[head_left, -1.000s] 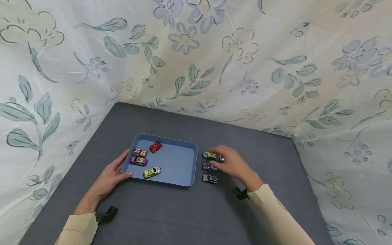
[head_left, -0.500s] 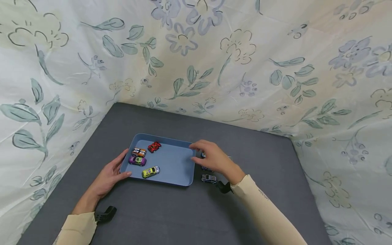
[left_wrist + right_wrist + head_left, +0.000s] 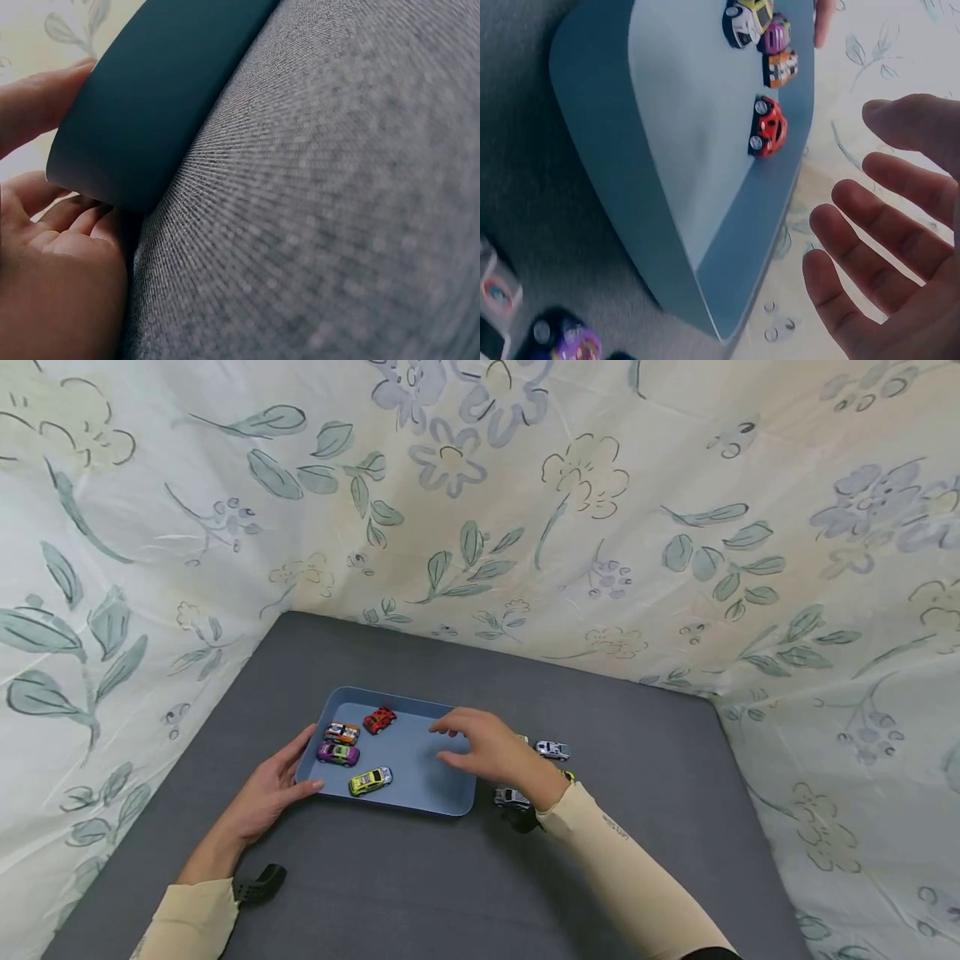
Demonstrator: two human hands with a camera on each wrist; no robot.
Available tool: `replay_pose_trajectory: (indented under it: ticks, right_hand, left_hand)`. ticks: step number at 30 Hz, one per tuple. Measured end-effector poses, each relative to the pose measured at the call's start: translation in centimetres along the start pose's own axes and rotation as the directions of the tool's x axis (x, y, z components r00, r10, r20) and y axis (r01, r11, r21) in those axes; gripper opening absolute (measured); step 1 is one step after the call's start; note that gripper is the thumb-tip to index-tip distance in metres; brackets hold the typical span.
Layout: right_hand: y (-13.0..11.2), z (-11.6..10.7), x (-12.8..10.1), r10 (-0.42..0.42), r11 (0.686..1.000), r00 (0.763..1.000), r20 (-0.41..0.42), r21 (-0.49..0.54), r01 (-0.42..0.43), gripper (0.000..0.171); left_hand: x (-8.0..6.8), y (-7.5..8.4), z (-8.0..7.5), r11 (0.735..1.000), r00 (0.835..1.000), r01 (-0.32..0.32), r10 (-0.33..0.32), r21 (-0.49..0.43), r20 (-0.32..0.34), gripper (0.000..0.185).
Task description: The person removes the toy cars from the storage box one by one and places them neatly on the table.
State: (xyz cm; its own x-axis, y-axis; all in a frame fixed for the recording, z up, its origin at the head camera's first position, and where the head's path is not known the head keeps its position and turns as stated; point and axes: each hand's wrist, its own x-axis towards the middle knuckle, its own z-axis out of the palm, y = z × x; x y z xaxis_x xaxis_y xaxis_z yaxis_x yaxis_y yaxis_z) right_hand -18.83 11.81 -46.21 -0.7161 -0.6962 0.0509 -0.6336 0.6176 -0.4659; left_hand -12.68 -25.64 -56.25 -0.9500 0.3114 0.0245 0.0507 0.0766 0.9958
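Observation:
A shallow blue tray (image 3: 420,785) holds a red toy car (image 3: 379,720), an orange-and-white one (image 3: 342,733), a purple-and-green one (image 3: 338,754) and a yellow one (image 3: 371,782). My left hand (image 3: 267,789) grips the tray's left end, thumb at the near rim and the other fingers round the far side of the corner. Over the tray's right part hovers my right hand (image 3: 487,747), fingers spread and nothing between them. In the right wrist view its fingers (image 3: 855,277) stand apart from the tray wall.
Right of the tray, partly under my right forearm, several more toy cars lie on the dark grey table (image 3: 637,843): a white one (image 3: 552,750), a silver one (image 3: 510,797), and a purple one (image 3: 574,346). Flower-patterned fabric (image 3: 585,568) rises behind the table.
My right hand has moved left, from above the loose cars to over the tray, its fingers spreading. The left hand and the cars in the tray have stayed put.

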Motion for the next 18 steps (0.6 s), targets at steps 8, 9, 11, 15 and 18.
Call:
replay_pose_trajectory:
  ticks: [8,9,11,15,18]
  right_hand:
    - [-1.4,1.6,1.3,-0.054,0.998,0.997,0.047,0.028,0.053,0.039]
    - [-1.6,1.8,1.4,-0.057,0.998,0.997,0.050,0.035,0.055,0.039]
    - [-1.9,2.2,1.7,-0.058,0.998,0.997,0.057,0.036,0.056,0.038]
    - [-2.4,3.0,2.4,-0.075,0.997,0.995,0.070,0.030,0.073,0.038]
    - [-2.8,3.6,2.8,-0.101,0.995,0.992,0.077,0.025,0.099,0.038]
  left_hand:
    - [0.0,-0.3,0.1,1.000,1.000,-0.018,0.018,-0.012,0.003,0.094]
    - [0.0,-0.3,0.1,1.000,1.000,-0.021,0.021,-0.012,0.004,0.094]
    - [0.0,-0.3,0.1,1.000,1.000,-0.023,0.024,-0.012,0.006,0.093]
    - [-0.1,-0.2,0.2,1.000,1.000,-0.021,0.021,-0.014,0.007,0.093]
    - [-0.1,-0.2,0.2,1.000,1.000,-0.019,0.019,-0.012,0.004,0.094]
